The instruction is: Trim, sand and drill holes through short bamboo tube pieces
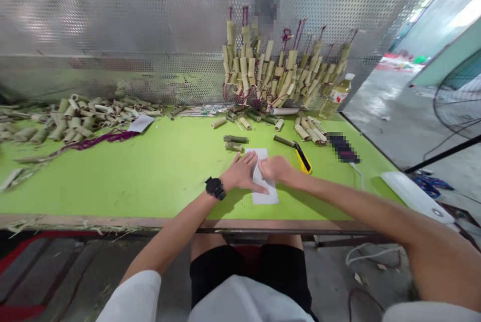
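Note:
A white sheet of paper [265,198] lies on the green tabletop in front of me. My left hand [242,172] rests flat on its left side with the fingers stretched and the thumb spread. On the upper right part of the sheet, my right hand [276,168] is closed, and whatever its fingers hold is hidden. Just beyond the sheet lie two short bamboo pieces, one dark green [236,139] and one paler [233,147]. To the right of my right hand is a yellow and black utility knife [303,159], its upper end beside another dark bamboo piece [283,140].
Bamboo tubes tied with purple cord [248,68] lean against a perforated metal panel [180,16]. A bamboo pile [75,119] and purple cords [101,140] lie left. At right are cut tubes [310,130], an oil bottle [332,99], a blurred phone [342,147] and a white bar-shaped object [415,195].

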The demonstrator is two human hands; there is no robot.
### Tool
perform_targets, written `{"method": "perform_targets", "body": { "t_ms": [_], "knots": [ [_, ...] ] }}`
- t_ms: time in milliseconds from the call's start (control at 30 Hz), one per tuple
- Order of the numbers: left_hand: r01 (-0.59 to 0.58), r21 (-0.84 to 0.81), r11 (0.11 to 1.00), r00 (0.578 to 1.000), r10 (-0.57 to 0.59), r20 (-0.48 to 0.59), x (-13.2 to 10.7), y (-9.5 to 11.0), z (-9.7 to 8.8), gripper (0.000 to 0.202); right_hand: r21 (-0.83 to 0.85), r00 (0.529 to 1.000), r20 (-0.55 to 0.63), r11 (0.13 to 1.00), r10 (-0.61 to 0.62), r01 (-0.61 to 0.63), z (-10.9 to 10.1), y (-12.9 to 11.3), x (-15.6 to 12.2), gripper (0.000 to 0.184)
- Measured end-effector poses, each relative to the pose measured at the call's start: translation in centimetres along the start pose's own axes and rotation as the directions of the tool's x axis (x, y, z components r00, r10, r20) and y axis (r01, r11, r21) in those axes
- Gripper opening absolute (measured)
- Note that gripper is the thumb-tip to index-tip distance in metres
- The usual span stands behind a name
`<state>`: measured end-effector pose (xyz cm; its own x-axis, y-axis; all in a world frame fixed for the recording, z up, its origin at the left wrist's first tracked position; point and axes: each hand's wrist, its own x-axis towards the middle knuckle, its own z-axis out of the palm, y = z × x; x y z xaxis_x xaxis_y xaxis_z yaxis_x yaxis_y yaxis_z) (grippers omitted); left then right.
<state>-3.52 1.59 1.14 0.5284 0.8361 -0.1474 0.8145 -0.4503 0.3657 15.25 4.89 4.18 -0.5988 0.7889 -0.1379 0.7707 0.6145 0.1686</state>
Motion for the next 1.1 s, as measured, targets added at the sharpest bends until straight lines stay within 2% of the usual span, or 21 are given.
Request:
{"method": "perform_targets", "body": {
  "t_ms": [100,200,333,433,567,700,800,833,967,1067,1100],
  "knots": [
    [0.007,0.011,1.000,1.000,-0.007,-0.015,0.1,0.0,0.1,0.148,-0.024,0.999,-0.022,0.999,0.028,-0.028,-0.3,0.0,0.0,0.054],
    [-0.013,0.001,1.000,1.000,0.013,-0.022,0.2,-0.2,0.2,0.149,-0.024,1.000,-0.007,0.999,-0.030,0.030,-0.5,0.0,-0.1,0.052],
    [-0.010,-0.014,1.000,0.999,0.010,-0.032,0.3,-0.5,0.5,0.150,-0.048,1.000,0.009,0.999,0.005,-0.005,-0.2,0.0,-0.2,0.057],
    [-0.025,-0.017,1.000,1.000,0.025,-0.019,0.4,-0.5,0.5,0.152,-0.041,0.999,0.026,0.998,-0.045,0.046,0.1,0.2,-0.2,0.054],
    [-0.015,-0.027,1.000,1.000,0.015,-0.018,0.4,-0.5,0.3,0.157,-0.069,0.999,-0.003,0.997,0.047,-0.047,-0.1,0.2,-0.3,0.054],
    [-0.040,-0.024,0.999,0.999,0.040,-0.005,0.3,-0.7,0.2,0.156,-0.024,0.998,0.048,0.999,-0.040,0.041,-0.3,-0.2,-0.6,0.051],
    [-0.043,-0.017,0.999,0.999,0.043,-0.024,0.4,-0.9,0.3,0.153,-0.046,0.999,0.004,0.997,0.054,-0.054,-0.4,-0.3,-0.5,0.058],
    [-0.042,-0.017,0.999,0.999,0.041,-0.028,0.4,-0.9,0.3,0.153,-0.043,0.999,0.000,0.998,0.053,-0.053,-0.4,-0.3,-0.5,0.059],
    [-0.046,-0.011,0.999,0.999,0.045,-0.025,0.4,-1.1,0.4,0.152,0.010,0.998,0.011,0.998,-0.055,0.055,-0.3,-0.5,-0.2,0.052],
    [-0.042,0.006,0.999,0.999,0.042,-0.029,0.4,-1.1,0.5,0.151,0.000,0.997,-0.030,0.998,0.069,-0.069,-0.4,-0.5,0.0,0.055],
    [-0.039,0.011,0.999,0.999,0.039,-0.026,0.4,-1.0,0.4,0.150,-0.010,0.999,-0.037,1.000,0.030,-0.030,-0.4,-0.5,0.0,0.050]
  ]
}}
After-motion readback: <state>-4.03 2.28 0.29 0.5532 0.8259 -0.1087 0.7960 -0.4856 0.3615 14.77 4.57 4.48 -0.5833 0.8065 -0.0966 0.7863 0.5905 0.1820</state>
